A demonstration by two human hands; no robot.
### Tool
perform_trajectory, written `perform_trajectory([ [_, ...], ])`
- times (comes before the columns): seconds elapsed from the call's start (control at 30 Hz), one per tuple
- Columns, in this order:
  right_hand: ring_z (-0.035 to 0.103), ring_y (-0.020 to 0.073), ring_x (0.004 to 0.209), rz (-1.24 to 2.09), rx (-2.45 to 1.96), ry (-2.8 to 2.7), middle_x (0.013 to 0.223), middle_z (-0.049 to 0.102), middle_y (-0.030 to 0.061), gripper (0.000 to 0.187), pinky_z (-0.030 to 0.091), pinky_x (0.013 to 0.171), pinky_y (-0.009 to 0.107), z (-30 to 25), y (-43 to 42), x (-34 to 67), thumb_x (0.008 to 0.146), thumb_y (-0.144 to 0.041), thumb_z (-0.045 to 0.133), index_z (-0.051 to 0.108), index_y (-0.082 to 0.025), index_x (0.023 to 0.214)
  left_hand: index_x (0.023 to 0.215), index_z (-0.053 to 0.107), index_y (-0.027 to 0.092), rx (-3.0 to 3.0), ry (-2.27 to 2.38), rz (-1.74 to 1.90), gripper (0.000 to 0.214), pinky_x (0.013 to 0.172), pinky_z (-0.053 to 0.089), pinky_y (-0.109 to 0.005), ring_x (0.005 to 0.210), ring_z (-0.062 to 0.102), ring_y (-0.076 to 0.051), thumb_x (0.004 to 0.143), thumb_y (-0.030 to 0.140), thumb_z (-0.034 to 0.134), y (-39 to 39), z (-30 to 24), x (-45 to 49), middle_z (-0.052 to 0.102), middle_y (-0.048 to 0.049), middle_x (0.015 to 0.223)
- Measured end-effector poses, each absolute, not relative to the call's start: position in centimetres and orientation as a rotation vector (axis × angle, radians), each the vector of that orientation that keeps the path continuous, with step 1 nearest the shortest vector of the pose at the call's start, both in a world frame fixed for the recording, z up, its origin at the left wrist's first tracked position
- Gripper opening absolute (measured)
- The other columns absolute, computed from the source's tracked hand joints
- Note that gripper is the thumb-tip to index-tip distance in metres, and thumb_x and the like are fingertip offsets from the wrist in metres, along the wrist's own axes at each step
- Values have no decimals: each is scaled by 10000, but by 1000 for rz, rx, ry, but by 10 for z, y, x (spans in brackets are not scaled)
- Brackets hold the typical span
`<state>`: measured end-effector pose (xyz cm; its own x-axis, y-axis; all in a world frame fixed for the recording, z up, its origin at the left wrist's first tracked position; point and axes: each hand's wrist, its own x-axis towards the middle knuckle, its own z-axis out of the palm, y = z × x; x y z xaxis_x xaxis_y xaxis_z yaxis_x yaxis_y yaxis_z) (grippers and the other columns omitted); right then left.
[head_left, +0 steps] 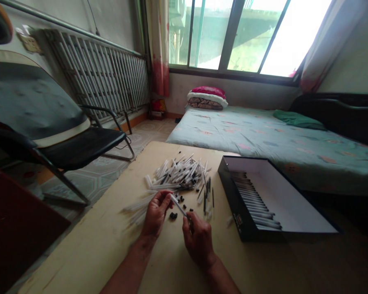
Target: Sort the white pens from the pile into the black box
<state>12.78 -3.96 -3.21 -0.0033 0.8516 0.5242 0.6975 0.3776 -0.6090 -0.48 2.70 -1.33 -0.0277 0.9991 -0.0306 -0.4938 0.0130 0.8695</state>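
Between my two hands is a slim whitish pen (179,205), slanting down to the right above the table. My left hand (157,213) pinches its upper end with thumb and fingers. Around its lower end the fingers of my right hand (198,235) are closed. Just beyond my hands lies a heap of white pen parts (187,171) mixed with dark ones. Small black caps (173,216) are scattered close by, and thin dark refills (207,196) lie right of the heap. Clear tubes (141,210) lie beside my left hand.
A black box (294,196) with a white inside stands at the right of the pale table (88,241), a row of pens (254,200) along its left side. Behind is a bed (233,126); a folding chair (79,143) stands at the left.
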Motion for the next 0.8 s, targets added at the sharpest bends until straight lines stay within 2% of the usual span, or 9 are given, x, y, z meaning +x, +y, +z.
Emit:
perform_trajectory([
  [0.27, 584, 147, 588, 115, -1430, -1841, 659, 586, 20, 240, 314, 547, 235, -34, -38, 126, 943, -217, 336, 534, -174, 816, 883, 505, 197, 852, 792, 1341, 178, 720, 495, -311, 720, 657, -164, 800, 313, 612, 23, -15, 0, 696, -13, 745],
  [0.43, 556, 135, 528, 87, -1468, -1824, 635, 587, 16, 260, 277, 513, 239, -34, -40, 122, 947, -232, 333, 533, -176, 792, 945, 546, 177, 924, 826, 1329, 201, 733, 492, -298, 714, 660, -161, 816, 325, 590, 21, -15, 3, 695, -20, 731],
  [0.63, 498, 113, 494, 332, -1447, -1666, 564, 533, -15, 312, 291, 502, 217, -27, -44, 116, 941, -265, 340, 518, -188, 698, 906, 574, 181, 932, 827, 1376, 182, 706, 489, -267, 690, 642, -144, 809, 333, 596, 20, -16, 7, 680, -7, 707],
  [0.8, 499, 109, 552, 659, -1373, -1465, 578, 537, -14, 372, 341, 538, 203, -18, -42, 115, 926, -370, 375, 574, -169, 684, 886, 580, 188, 890, 826, 1395, 192, 707, 491, -273, 684, 640, -144, 795, 355, 608, 18, -12, 10, 680, -7, 704],
])
